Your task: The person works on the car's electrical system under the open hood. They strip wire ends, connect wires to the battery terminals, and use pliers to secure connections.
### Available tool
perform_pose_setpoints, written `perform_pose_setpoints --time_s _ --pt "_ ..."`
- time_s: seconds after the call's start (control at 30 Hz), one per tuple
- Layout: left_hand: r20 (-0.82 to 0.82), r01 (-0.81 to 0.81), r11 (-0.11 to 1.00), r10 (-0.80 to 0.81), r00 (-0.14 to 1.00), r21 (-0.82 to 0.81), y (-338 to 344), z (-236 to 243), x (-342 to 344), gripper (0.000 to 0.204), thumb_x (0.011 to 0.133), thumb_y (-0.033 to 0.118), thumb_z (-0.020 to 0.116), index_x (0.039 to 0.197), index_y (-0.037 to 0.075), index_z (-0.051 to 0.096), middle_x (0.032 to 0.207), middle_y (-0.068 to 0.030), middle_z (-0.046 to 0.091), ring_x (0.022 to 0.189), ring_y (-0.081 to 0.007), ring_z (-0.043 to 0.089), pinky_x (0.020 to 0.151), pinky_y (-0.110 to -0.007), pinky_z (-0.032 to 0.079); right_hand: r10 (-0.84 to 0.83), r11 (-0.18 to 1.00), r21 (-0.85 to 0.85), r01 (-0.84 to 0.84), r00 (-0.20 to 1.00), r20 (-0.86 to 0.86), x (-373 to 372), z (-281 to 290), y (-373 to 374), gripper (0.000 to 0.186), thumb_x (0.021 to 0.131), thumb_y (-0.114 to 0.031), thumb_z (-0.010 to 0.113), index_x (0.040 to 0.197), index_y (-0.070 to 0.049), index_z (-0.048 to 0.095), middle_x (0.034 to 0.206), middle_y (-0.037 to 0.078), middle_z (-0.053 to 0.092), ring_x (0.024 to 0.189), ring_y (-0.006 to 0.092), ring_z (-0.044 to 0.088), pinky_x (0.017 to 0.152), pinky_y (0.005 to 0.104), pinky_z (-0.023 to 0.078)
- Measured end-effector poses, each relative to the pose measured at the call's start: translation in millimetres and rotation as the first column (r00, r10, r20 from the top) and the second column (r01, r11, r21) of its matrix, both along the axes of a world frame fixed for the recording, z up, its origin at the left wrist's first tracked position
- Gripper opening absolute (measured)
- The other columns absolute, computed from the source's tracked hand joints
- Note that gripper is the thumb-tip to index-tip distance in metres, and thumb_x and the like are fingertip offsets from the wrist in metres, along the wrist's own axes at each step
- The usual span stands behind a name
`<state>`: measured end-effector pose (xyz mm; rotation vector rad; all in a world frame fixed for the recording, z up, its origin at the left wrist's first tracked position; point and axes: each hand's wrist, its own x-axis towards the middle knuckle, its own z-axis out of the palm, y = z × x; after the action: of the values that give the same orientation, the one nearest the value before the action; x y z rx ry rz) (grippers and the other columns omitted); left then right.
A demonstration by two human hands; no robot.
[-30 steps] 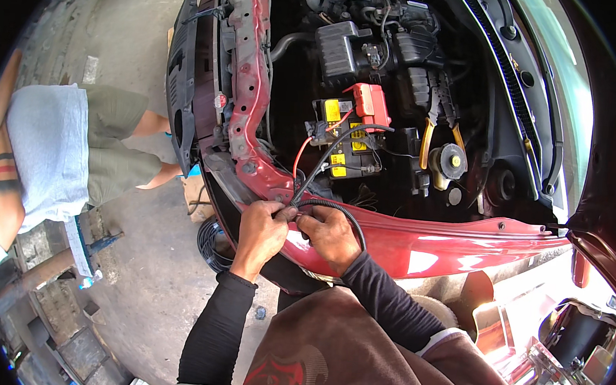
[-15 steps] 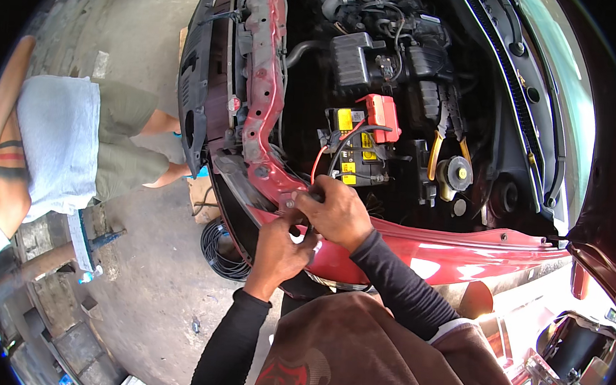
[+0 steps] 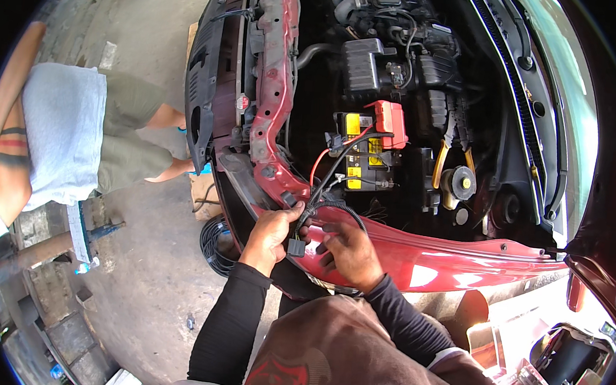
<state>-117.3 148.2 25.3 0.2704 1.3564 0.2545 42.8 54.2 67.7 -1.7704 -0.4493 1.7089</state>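
Observation:
A black wiring harness [image 3: 336, 206] with a dark plug connector [image 3: 296, 248] hangs over the red front fender edge. My left hand [image 3: 267, 238] grips it, thumb on top at the bundle where the wires meet. Just right of the connector is my right hand [image 3: 355, 257], its fingers bent and apart, with nothing visible in them. The corrugated part of the harness curves above it. A red wire [image 3: 316, 166] and a black cable run up from the bundle toward the car battery [image 3: 362, 153], which has yellow labels and a red terminal cover [image 3: 390, 124].
Orange-handled pliers [image 3: 442, 162] lie in the engine bay beside a round-capped reservoir [image 3: 461, 183]. At the left stands a person [image 3: 63, 130] in a light shirt and shorts. A coil of black cable [image 3: 218, 246] sits on the floor near the bumper.
My right hand has come away from my left, moving right and down. The harness and its connector, mostly hidden by my hands before, now show in my left hand.

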Motion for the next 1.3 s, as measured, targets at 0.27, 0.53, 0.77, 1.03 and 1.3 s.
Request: perform_pose_setpoints --time_s 0.27,0.53,0.77,1.03,1.3 --pt "-0.053 0.24 0.971 -0.239 0.97 0.009 21 10 3 0.039 0.107 0.034 0.064 0.088 0.0 0.069 0.073 -0.0067 0.065 0.062 -0.0206 0.064 0.054 -0.036 0.055 -0.185 0.982 -0.064 0.18 0.812 -0.554 -6 -44 15 0.036 0.104 -0.008 0.055 0.139 -0.004 0.059 0.099 0.008 0.071 0.069 0.0208 0.072 0.055 0.0328 0.06" --pt "-0.14 0.487 0.841 -0.466 0.873 0.235 29 25 -11 0.033 0.104 0.029 0.07 0.094 -0.001 0.076 0.075 -0.0024 0.066 0.063 -0.0097 0.056 0.059 -0.029 0.048 0.166 0.98 0.105 -0.171 0.984 0.06 -2 -25 13 0.036 0.103 -0.033 0.072 0.104 0.003 0.071 0.078 0.007 0.071 0.063 0.0116 0.07 0.053 0.0289 0.057" --pt "-0.502 0.718 0.511 -0.513 0.696 0.473 5 17 -2 0.024 0.098 0.02 0.071 0.095 -0.004 0.076 0.068 -0.0212 0.065 0.062 -0.025 0.062 0.063 -0.041 0.047 -0.09 0.984 0.157 0.079 0.994 0.067 -13 -28 10 0.034 0.096 -0.027 0.077 0.098 0.006 0.072 0.079 0.013 0.075 0.066 0.016 0.071 0.063 0.0329 0.057" --pt "-0.587 0.752 0.345 -0.474 0.656 0.562 -1 36 7 0.023 0.099 0.016 0.066 0.099 -0.006 0.074 0.082 -0.0291 0.068 0.077 -0.0453 0.067 0.07 -0.045 0.049 -0.014 0.996 0.088 -0.021 0.924 0.383 -25 -21 8 0.049 0.094 -0.042 0.07 0.101 0.006 0.069 0.103 0.031 0.073 0.096 0.046 0.072 0.086 0.0503 0.057" --pt "-0.526 0.765 0.397 -0.561 0.64 0.507 0 17 -5 0.029 0.104 0.018 0.062 0.098 -0.009 0.072 0.078 -0.0163 0.069 0.072 -0.0226 0.06 0.069 -0.038 0.046 0.411 0.806 0.087 -0.585 0.66 0.629 -20 -47 23 0.035 0.101 -0.03 0.057 0.112 -0.002 0.075 0.116 0.031 0.069 0.109 0.0477 0.069 0.097 0.0523 0.053"
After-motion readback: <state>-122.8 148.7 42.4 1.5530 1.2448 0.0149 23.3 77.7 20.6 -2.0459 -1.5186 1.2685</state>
